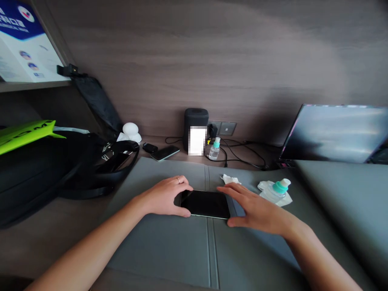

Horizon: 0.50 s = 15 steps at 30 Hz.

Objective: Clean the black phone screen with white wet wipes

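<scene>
A black-screened smartphone point(209, 203) lies face up, long side across, on a grey padded mat with a stitched seam. My left hand point(165, 197), with a ring on one finger, grips its left end, thumb at the near edge and fingers at the far edge. At the right end, my right hand point(251, 206) spans the corners with its fingertips and thumb at the edges. A clear bottle with a teal and white cap point(277, 190) rests on white tissue just beyond my right hand. Another crumpled tissue point(230, 179) is behind the fingers.
Along the wall stand a black speaker point(196, 117), a small clear bottle point(214, 150), black cables point(257, 155) and a second phone point(165, 152). A laptop point(333, 133) is at right. A black backpack point(39, 173) sits at left, below a shelf with a box point(27, 48).
</scene>
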Each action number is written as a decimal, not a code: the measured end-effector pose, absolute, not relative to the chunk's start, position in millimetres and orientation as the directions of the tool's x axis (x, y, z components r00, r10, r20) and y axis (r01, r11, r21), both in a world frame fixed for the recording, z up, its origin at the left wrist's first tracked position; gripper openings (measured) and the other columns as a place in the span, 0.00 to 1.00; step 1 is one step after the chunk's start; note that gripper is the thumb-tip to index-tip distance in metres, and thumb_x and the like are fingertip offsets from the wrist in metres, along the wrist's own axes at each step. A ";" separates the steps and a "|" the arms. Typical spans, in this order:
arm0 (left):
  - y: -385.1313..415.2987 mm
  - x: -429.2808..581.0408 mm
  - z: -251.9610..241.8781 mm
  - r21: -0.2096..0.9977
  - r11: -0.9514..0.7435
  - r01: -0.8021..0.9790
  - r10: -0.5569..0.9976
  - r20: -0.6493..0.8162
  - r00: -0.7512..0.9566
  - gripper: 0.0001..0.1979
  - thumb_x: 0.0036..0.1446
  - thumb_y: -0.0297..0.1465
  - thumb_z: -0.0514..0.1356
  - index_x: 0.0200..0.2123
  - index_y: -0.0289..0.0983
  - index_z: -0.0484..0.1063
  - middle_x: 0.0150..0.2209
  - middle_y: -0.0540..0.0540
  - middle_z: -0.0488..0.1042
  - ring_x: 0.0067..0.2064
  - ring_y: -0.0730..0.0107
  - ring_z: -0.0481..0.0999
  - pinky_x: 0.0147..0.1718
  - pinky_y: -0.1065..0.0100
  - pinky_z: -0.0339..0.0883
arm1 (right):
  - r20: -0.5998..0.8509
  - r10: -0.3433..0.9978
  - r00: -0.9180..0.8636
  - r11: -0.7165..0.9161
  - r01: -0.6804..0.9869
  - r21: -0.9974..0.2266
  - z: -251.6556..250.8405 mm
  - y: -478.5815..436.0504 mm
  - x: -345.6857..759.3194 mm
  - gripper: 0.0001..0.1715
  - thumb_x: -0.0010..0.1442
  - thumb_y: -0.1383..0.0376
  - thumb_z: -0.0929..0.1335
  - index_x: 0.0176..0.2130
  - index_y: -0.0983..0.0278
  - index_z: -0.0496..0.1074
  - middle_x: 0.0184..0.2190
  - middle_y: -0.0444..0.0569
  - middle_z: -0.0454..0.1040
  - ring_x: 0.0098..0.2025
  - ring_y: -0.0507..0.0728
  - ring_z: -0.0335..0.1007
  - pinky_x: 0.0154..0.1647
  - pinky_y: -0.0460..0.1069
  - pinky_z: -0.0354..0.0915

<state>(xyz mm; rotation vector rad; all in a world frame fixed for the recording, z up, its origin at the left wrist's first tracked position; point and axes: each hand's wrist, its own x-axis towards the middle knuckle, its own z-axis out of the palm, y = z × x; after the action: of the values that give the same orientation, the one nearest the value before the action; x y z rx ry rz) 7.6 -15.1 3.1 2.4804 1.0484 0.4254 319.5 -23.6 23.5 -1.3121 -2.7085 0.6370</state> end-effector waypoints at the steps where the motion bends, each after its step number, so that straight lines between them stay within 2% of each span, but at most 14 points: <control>1: -15.0 7.8 2.6 0.480 -0.632 0.609 0.733 0.115 0.671 0.31 0.48 0.44 0.68 0.54 0.43 0.69 0.50 0.46 0.70 0.49 0.59 0.73 0.48 0.61 0.67 | -0.128 0.774 -0.620 0.532 0.746 -0.400 22.7 -24.7 325.7 0.44 0.56 0.52 0.72 0.66 0.54 0.56 0.65 0.54 0.56 0.63 0.68 0.59 0.60 0.60 0.61; 7: -16.0 8.8 2.4 0.469 -0.627 0.623 0.737 0.096 0.669 0.30 0.48 0.44 0.68 0.54 0.43 0.69 0.50 0.46 0.70 0.48 0.59 0.73 0.47 0.61 0.67 | -0.100 0.774 -0.626 0.533 0.728 -0.432 20.5 -30.8 327.9 0.38 0.60 0.58 0.69 0.66 0.53 0.57 0.65 0.52 0.58 0.61 0.65 0.63 0.59 0.58 0.63; 13: -15.2 8.5 4.0 0.485 -0.611 0.626 0.742 0.073 0.667 0.32 0.48 0.49 0.68 0.54 0.43 0.68 0.49 0.45 0.70 0.48 0.57 0.73 0.47 0.60 0.67 | -0.023 0.772 -0.635 0.559 0.696 -0.450 27.1 -30.7 325.0 0.34 0.59 0.59 0.70 0.63 0.56 0.63 0.59 0.51 0.68 0.56 0.62 0.69 0.57 0.56 0.65; 15: -13.4 8.1 3.2 0.518 -0.613 0.597 0.731 0.084 0.678 0.29 0.49 0.49 0.67 0.52 0.43 0.70 0.48 0.46 0.70 0.48 0.58 0.72 0.47 0.60 0.67 | 0.025 0.769 -0.639 0.576 0.674 -0.463 28.1 -28.6 325.1 0.30 0.60 0.59 0.69 0.61 0.57 0.65 0.56 0.50 0.72 0.54 0.61 0.71 0.55 0.55 0.67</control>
<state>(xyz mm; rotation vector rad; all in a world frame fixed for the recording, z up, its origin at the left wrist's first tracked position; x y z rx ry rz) 8.1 -13.4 3.2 2.4372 1.0299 0.3979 325.1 -28.6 28.1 -1.2021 -2.5844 0.6180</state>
